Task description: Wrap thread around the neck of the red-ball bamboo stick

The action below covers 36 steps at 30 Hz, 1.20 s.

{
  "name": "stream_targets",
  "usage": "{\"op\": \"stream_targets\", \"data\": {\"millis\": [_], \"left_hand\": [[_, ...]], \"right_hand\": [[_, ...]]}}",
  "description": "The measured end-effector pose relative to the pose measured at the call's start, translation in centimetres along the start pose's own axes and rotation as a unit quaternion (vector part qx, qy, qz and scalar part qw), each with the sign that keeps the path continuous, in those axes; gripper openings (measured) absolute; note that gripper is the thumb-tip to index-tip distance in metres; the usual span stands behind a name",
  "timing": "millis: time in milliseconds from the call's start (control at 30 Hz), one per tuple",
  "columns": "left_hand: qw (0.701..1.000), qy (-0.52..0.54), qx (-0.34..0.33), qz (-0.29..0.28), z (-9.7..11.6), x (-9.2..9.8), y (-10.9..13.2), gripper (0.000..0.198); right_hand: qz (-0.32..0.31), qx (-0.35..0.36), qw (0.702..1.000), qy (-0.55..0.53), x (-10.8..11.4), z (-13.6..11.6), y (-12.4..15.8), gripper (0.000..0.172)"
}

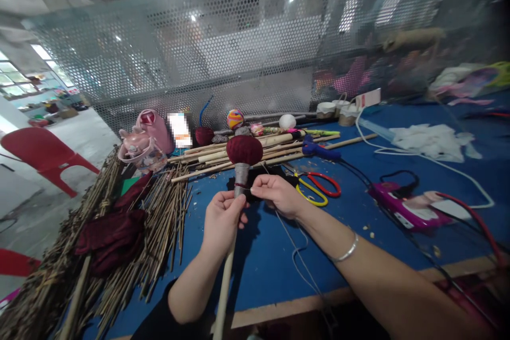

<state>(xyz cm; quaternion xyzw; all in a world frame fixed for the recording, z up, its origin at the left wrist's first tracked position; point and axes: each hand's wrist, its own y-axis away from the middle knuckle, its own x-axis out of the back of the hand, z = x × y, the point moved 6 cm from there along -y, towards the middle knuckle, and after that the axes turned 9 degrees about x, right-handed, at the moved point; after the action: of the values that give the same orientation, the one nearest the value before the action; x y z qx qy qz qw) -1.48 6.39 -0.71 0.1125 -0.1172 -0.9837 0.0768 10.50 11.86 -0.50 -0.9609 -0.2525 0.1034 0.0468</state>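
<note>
Head view: we find the stick (226,281) at the middle of the near side, tilted up and away from us, its maroon ball (244,150) at the far end over the counter (266,271). Left hand (223,212) has its fingers clamped round the stick at the lower end of the grey wrapping (241,174); we judge this grip steadies the work against any pull. Right hand (279,194), just beside it, has thumb and forefinger pinched together on the dark red thread (241,185), which crosses the wrapping. The short stretch between hands looks taut, probably so that the turn lies snug. A loose grey cord (297,249) hangs below the right hand towards the near edge.

Scissors (323,192) lie right of the right hand, within easy reach, we suppose for cutting. Farther off, a blue glue gun (321,151) rests by a row of pale sticks (215,155).

Surface: blue top, light wooden near edge, scattered scraps. Twigs (139,265) heap along the left, dark red cloth (111,236) over them. Purple power strip (412,212) at right.

Room: perforated metal screen (235,48) behind; red chair (43,151) and grey floor (79,117) to the left, windows (11,71) beyond.
</note>
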Motion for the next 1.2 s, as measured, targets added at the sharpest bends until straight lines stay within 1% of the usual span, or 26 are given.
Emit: {"op": "stream_targets", "data": {"millis": [67, 133, 233, 300, 367, 433, 467, 533, 600, 667, 733, 833, 933, 1000, 1100, 1200], "left_hand": [[0.999, 0.037, 0.007, -0.014, 0.1, -0.1, 0.1, 0.035], [0.996, 0.071, 0.024, -0.049, 0.2, -0.4, 0.2, 0.032], [0.986, 0.118, 0.061, -0.101, -0.1, -0.9, 0.2, 0.026], [0.979, 0.137, 0.092, -0.121, -0.6, -1.1, 0.2, 0.024], [0.972, 0.131, 0.132, -0.144, -1.4, -1.4, 0.2, 0.024], [0.967, 0.104, 0.171, -0.157, -2.1, -1.8, 0.2, 0.025], [0.968, 0.089, 0.178, -0.152, -2.3, -1.8, 0.2, 0.026], [0.979, 0.066, 0.155, -0.117, -2.2, -1.6, 0.1, 0.026], [0.989, 0.057, 0.11, -0.075, -1.7, -1.2, 0.2, 0.028], [0.994, 0.053, 0.076, -0.06, -1.1, -1.0, 0.3, 0.032], [0.994, 0.046, 0.067, -0.067, -0.9, -1.0, 0.4, 0.035], [0.995, 0.039, 0.065, -0.071, -0.5, -0.7, 0.4, 0.035], [0.995, 0.051, 0.054, -0.063, 0.1, -0.2, 0.1, 0.034], [0.994, 0.061, 0.05, -0.069, 0.4, -0.1, 0.0, 0.035], [0.992, 0.07, 0.058, -0.092, 0.5, -0.3, 0.0, 0.035], [0.99, 0.077, 0.059, -0.105, 0.5, -0.5, 0.0, 0.034]], "right_hand": [[-0.004, -0.008, 1.0, -0.024, -0.3, 0.3, 0.0, 0.031], [-0.014, -0.011, 0.998, -0.052, -0.7, 0.6, 0.0, 0.03], [-0.033, -0.006, 0.995, -0.094, -1.2, 0.5, 0.1, 0.026], [-0.053, -0.011, 0.992, -0.118, -1.4, 0.4, 0.2, 0.028], [-0.063, -0.014, 0.99, -0.122, -1.5, 0.4, 0.3, 0.029], [-0.047, -0.003, 0.994, -0.1, -1.3, 0.4, 0.3, 0.027], [-0.035, 0.005, 0.996, -0.083, -1.2, 0.4, 0.3, 0.026], [-0.026, 0.007, 0.998, -0.053, -1.5, 0.6, 0.3, 0.025], [-0.028, 0.0, 0.999, -0.039, -1.9, 0.9, 0.3, 0.026], [-0.026, -0.003, 0.999, -0.029, -2.1, 0.9, 0.2, 0.026], [-0.027, 0.001, 0.999, -0.023, -2.1, 0.8, 0.1, 0.027], [-0.047, -0.002, 0.999, -0.01, -1.7, 0.4, 0.1, 0.027], [-0.033, 0.001, 0.999, 0.023, -0.7, -0.1, 0.1, 0.025], [-0.026, 0.007, 0.999, 0.038, -0.3, -0.4, 0.2, 0.025], [-0.023, 0.012, 0.999, 0.029, -0.1, -0.6, 0.4, 0.027], [-0.013, 0.006, 1.0, 0.011, -0.1, -0.3, 0.4, 0.029]]}}
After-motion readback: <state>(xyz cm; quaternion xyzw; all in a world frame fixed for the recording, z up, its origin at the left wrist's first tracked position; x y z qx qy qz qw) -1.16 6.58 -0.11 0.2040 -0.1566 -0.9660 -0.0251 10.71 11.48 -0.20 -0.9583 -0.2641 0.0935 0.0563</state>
